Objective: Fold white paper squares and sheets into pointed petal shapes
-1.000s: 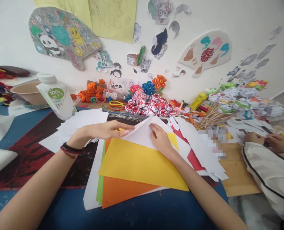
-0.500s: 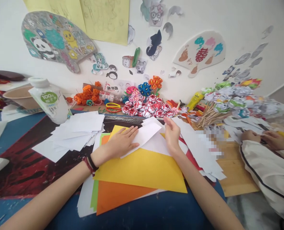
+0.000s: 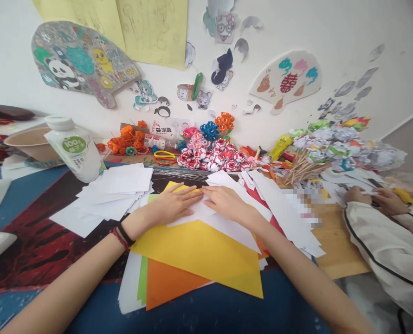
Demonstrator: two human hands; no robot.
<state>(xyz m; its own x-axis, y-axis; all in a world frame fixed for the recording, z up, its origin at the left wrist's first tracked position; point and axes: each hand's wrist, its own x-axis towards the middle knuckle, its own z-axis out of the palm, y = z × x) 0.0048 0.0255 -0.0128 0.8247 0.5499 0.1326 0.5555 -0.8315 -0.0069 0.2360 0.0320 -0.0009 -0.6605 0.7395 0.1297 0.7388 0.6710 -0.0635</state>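
Left hand (image 3: 173,204) and right hand (image 3: 227,204) are lying flat, fingers extended, grasping nothing, fingertips nearly meeting. On the blue desk (image 3: 227,315), short of its far edge, a broad yellow sheet (image 3: 199,250) is resting over an orange sheet (image 3: 171,283). Atop the yellow, white paper (image 3: 234,232) is pointing one corner toward the desk's near right, its long axis seemingly slanting that way, though the hands are hiding part. They are probably smoothing it; shifting one would be calling for steady pressure from the other.
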